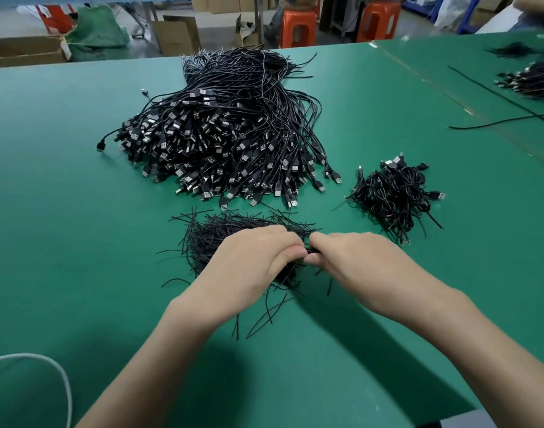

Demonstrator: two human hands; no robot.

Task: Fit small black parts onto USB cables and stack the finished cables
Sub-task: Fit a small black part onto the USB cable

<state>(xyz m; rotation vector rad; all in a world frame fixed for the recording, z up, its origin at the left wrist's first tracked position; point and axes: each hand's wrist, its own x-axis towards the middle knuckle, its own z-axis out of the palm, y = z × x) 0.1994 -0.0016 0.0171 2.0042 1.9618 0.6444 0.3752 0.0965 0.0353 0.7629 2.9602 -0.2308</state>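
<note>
- Three heaps sat on the green worktop [79, 180], right? What was where?
- Yep. The biggest, the pile of USB cables [227, 134], was in the middle toward the far side, with the plugs fanned out toward the camera. A smaller bundle of cables [394, 199] lay off to its right, apart from it. Closest to the person was a scruffy heap of thin black strips [221, 239], just in front of the big pile.
- And the hands?
- Both met right over that strip heap. The left hand [252, 264] and right hand [360, 267] had their fingers curled in, tips almost touching each other, clamped on a small black piece [310, 251] between them. It was mostly hidden, so I couldn't tell what exactly it was.
- Anything else around?
- A white cord [57, 375] looped at the near left corner, and another cable heap [533, 78] sat at the far right edge. Orange stools [298, 26] and cardboard boxes [23, 50] stood on the floor behind the worktop.
</note>
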